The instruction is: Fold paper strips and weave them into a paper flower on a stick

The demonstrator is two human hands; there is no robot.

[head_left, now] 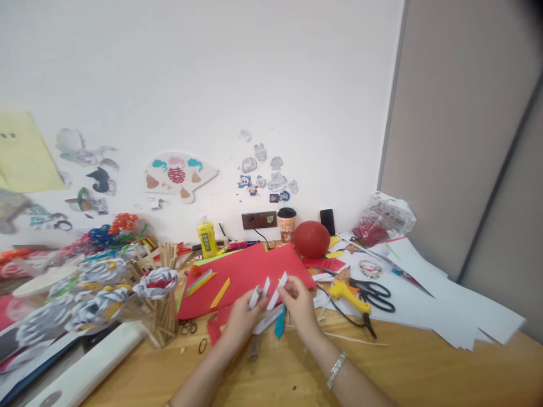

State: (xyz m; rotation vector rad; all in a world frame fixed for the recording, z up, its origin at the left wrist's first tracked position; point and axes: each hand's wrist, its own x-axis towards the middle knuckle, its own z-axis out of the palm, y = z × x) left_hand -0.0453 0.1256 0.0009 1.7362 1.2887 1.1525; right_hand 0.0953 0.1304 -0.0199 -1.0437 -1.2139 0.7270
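Both my hands are raised a little above the front middle of the wooden table. My left hand (241, 314) is closed around narrow folded white paper strips (255, 296), which stick up past the fingers. In my right hand (298, 299), thumb and fingers pinch another white paper strip (277, 291), held slanted close beside the left one. Just below the hands lie a blue paper strip (280, 322) and loose white scraps. Behind them spreads a large red paper sheet (250, 265), with a yellow paper strip (220, 293) and a small pile of coloured strips (201, 282) on it.
To the right lie a yellow glue gun (350, 297), black-handled scissors (375, 295) and white paper sheets (424, 311). A red balloon (311, 239), a lidded cup (287, 226) and a yellow bottle (207, 237) stand near the wall. At left are paper flowers (102, 305) and wooden sticks (163, 316).
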